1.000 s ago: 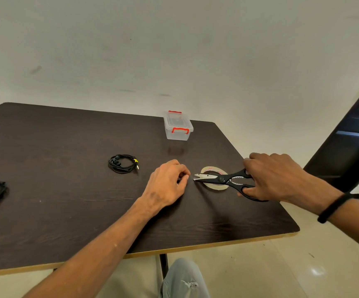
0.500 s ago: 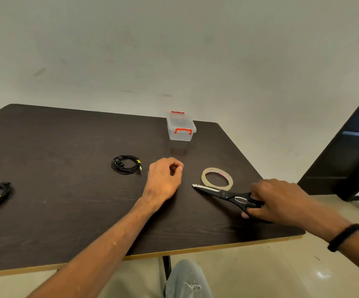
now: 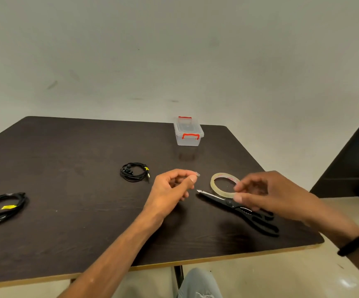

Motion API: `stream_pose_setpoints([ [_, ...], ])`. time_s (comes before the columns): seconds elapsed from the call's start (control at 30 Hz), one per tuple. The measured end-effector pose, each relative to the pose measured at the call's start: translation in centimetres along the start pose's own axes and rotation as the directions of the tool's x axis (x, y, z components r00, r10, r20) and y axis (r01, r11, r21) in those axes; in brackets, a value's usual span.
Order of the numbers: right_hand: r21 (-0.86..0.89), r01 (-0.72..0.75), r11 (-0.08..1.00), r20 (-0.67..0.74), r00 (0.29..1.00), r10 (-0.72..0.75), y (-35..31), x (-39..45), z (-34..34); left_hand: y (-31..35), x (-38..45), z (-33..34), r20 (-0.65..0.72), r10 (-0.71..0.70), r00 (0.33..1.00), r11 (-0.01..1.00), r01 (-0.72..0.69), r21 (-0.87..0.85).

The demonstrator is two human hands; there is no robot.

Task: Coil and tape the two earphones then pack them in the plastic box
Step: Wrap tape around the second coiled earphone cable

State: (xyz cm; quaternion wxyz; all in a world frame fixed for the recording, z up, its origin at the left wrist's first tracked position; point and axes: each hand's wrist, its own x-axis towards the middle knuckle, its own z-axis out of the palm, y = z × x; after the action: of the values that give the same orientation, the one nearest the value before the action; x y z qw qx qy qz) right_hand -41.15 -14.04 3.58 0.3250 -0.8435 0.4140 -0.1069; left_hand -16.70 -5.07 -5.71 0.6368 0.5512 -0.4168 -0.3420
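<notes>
Earphone coil (image 3: 134, 172) lies just left of left hand (image 3: 170, 190), untouched

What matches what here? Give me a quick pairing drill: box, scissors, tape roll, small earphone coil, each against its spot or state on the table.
Things:
1. plastic box
2. scissors
3. tape roll
4. small earphone coil

Places or states:
A. lying flat, partly behind the right hand
B. far side of the table, lid on
C. blades shut, tip pointing toward the left hand
D. left of the left hand, lying alone

Pairs: 1-B, 2-C, 3-A, 4-D
</notes>
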Motion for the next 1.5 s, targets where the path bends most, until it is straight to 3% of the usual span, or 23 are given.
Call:
stream_pose_setpoints([
  [0.07, 0.348, -0.003, 0.937, 0.060, 0.998, -0.019, -2.4, -0.5, 1.6, 0.7, -1.8, -0.3, 0.063, -0.057, 0.996, 0.990, 0.064, -0.125],
  [0.13, 0.519, -0.026, 0.854, 0.141, 0.989, -0.055, -4.2, -0.5, 3.0, 1.0, -3.2, -0.8, 0.100, -0.078, 0.992, 0.977, 0.096, -0.192],
  [0.33, 0.687, -0.080, 0.723, 0.173, 0.983, -0.056, -6.3, 0.8, 5.6, 1.8, -5.3, -2.6, 0.102, -0.063, 0.993, 0.989, 0.076, -0.130],
  [0.6, 0.644, 0.009, 0.765, -0.001, 1.000, -0.012, -7.2, 1.7, 6.3, 2.5, -5.4, -4.4, 0.069, -0.047, 0.997, 0.998, 0.050, -0.047],
  [0.9, 0.732, 0.032, 0.681, -0.031, 0.999, -0.013, -9.4, 5.5, 9.7, 4.7, -3.2, -10.4, 0.119, -0.096, 0.988, 0.980, 0.073, 0.185],
  [1.1, 0.733, 0.113, 0.671, -0.132, 0.991, -0.022, -11.7, 10.2, 12.4, 4.5, 1.4, -15.0, -0.111, -0.057, 0.992, 0.950, 0.088, 0.300],
  [1.23, 0.700, 0.167, 0.695, -0.227, 0.974, -0.005, -11.8, 14.4, 13.3, 3.2, 5.8, -16.4, -0.276, 0.032, 0.961, 0.791, 0.144, 0.594],
  [1.37, 0.559, 0.230, 0.796, -0.323, 0.945, -0.047, -10.8, 18.2, 14.6, 2.0, 9.0, -15.6, -0.147, -0.070, 0.987, 0.638, 0.158, 0.753],
  [1.5, 0.267, 0.331, 0.905, -0.401, 0.892, -0.208, -10.2, 20.3, 16.0, 1.2, 10.4, -15.4, -0.072, -0.141, 0.987, 0.576, 0.141, 0.806],
])
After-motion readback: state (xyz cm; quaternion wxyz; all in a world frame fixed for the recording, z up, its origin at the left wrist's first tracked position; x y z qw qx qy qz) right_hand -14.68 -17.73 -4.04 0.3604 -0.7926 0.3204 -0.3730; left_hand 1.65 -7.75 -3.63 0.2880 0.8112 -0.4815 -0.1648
